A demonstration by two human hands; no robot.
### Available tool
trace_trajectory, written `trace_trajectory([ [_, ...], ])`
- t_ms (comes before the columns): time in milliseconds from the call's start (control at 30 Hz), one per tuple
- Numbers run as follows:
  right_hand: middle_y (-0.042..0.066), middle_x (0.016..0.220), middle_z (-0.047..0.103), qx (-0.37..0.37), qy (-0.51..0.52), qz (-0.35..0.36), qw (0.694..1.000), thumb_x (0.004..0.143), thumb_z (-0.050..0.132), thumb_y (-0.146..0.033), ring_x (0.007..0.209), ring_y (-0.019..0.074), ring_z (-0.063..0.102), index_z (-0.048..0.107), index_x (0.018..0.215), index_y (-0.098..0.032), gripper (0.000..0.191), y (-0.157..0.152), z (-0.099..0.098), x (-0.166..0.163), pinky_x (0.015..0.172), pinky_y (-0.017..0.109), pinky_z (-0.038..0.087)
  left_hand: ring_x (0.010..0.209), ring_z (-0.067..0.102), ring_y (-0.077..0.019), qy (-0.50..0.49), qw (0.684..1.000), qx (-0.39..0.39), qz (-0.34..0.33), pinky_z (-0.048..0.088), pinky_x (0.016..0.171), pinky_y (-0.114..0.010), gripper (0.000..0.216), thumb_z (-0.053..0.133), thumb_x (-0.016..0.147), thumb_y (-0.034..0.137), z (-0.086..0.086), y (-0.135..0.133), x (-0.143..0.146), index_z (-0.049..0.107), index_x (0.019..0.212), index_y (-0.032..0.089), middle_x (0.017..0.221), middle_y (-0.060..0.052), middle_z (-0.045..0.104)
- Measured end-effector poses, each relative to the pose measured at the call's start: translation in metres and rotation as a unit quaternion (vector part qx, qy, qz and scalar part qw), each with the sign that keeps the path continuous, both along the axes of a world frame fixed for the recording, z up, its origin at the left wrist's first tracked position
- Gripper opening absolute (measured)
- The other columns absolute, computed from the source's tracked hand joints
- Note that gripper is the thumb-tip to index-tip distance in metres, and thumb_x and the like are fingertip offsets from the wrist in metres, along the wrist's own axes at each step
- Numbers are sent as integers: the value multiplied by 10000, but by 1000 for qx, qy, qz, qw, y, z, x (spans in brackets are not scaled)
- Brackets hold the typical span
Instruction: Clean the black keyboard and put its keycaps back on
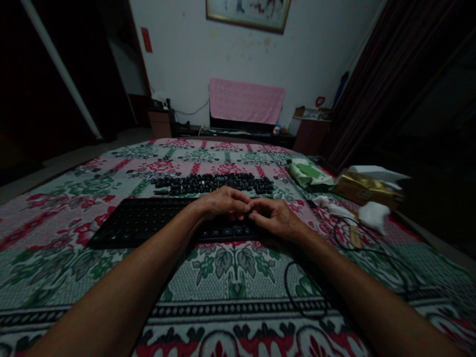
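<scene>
A black computer keyboard lies across the patterned cloth in front of me, many of its key positions bare on the left, with some keycaps seated along the front row. Over its right half my left hand and my right hand meet at the fingertips. Both have thumb and fingers pinched together; whatever small thing may be between them is too dark to make out. Just behind the keyboard, loose black keycaps are spread in a long band. My hands and forearms hide part of the keyboard.
The floral cloth covers the whole surface. At the right are a green-and-white packet, a gold tissue box, crumpled white tissue, a small wooden-looking stick and a looping black cable.
</scene>
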State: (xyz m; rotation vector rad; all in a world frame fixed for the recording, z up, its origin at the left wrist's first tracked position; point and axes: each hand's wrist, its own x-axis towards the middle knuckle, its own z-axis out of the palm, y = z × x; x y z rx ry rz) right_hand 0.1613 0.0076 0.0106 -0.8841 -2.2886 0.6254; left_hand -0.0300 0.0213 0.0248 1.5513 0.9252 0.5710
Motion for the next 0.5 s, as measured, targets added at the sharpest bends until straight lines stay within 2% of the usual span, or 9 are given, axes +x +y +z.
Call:
trace_trajectory([
  [133,17,750,640,8,3,-1,1000,769,507,-238,636,109,559,620,914,-157,201,-1,-1,0,586,214,416,578,532,-82,2,1000,16,-13,410,540,-198,272,603,647,240,0,0,0,631,902,150,666,2,600],
  [300,18,788,643,7,4,5,1000,771,505,-247,664,111,569,617,924,-161,208,-1,-1,1,588,209,416,580,529,-88,21,999,26,-12,409,535,-199,253,591,638,230,1,-3,1,632,879,163,660,7,595],
  [500,-12,713,627,-3,-97,52,994,762,491,-209,623,97,555,634,853,-179,172,-3,13,6,560,197,382,554,514,-80,52,998,30,-35,400,540,-199,260,573,634,209,3,-8,6,633,884,171,632,17,589],
])
